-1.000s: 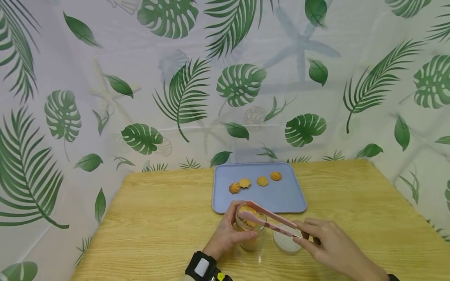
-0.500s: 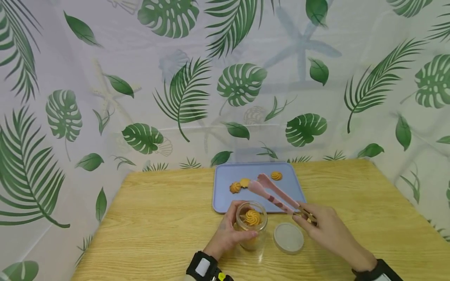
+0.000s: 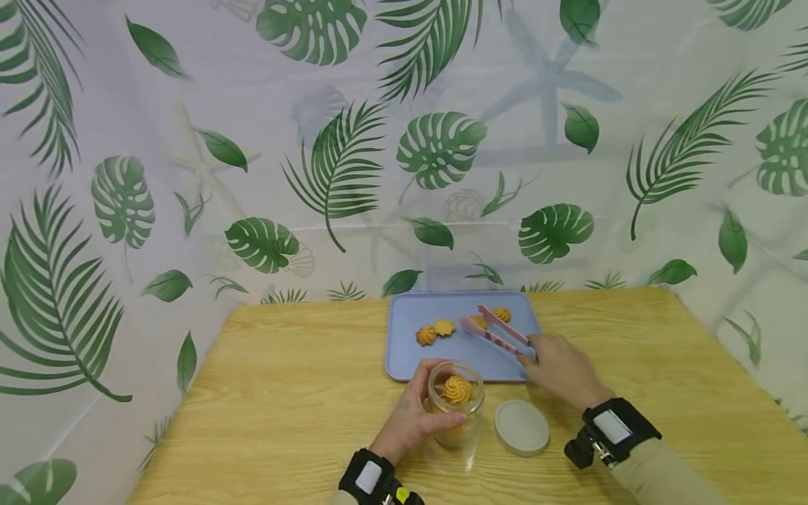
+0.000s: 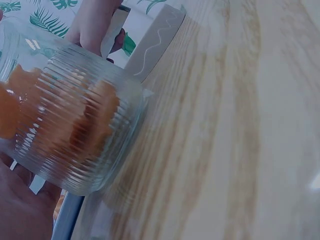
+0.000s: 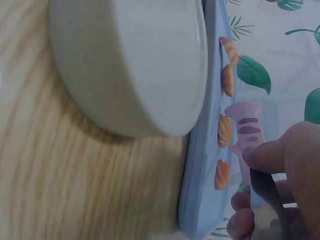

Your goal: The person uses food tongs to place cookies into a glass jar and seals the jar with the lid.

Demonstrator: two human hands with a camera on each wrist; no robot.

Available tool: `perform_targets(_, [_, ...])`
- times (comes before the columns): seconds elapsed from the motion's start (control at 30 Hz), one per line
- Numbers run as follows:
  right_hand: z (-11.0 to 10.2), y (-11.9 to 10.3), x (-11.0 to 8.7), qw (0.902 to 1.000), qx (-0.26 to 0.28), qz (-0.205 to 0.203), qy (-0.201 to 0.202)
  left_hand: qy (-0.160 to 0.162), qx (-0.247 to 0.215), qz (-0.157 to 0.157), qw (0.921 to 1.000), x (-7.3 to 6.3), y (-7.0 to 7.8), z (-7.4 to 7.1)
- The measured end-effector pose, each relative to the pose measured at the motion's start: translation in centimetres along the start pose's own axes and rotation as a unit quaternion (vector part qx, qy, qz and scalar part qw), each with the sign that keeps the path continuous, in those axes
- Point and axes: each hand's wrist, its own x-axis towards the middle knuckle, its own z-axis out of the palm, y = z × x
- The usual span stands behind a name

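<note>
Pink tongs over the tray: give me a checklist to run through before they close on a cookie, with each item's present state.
1. Jar steadied: ok; the left hand holds the glass jar.
2. Jar mouth uncovered: ok; the pale lid lies beside it on the table.
3. Tool held: ok; the right hand grips the pink tongs.
4. Tongs spread: ok; their two ends stand apart in the head view.
5. Ends touching the nearest cookie: cannot tell; they overlap it in view.
6. Room for another: cannot tell; a ridged cookie shows through the mouth.
</note>
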Motion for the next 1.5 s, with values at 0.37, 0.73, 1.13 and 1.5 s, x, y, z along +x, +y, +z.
perform_targets(0.37, [0.9,0.2,0.5,0.9994,0.004,0.033,-0.014,-0.007,-0.007,-0.001,1.0,0.0,0.0,0.1])
perform_targets(0.73, [-0.9,-0.4,-2.7,0.9987,0.024,-0.043,0.016,-0.006,-0.004,-0.002,1.0,0.0,0.0,0.2])
perform_targets(1.13, [-5.5,-3.2,-9.5,0.9603,0.12,-0.222,0.119,-0.009,-0.006,-0.003,0.9999,0.2,0.1,0.1])
perform_targets(1.5, [-4.9,-3.7,-11.9,0.9762,0.066,-0.199,0.057,-0.014,-0.021,-0.009,0.9997,-0.3,-0.1,0.0])
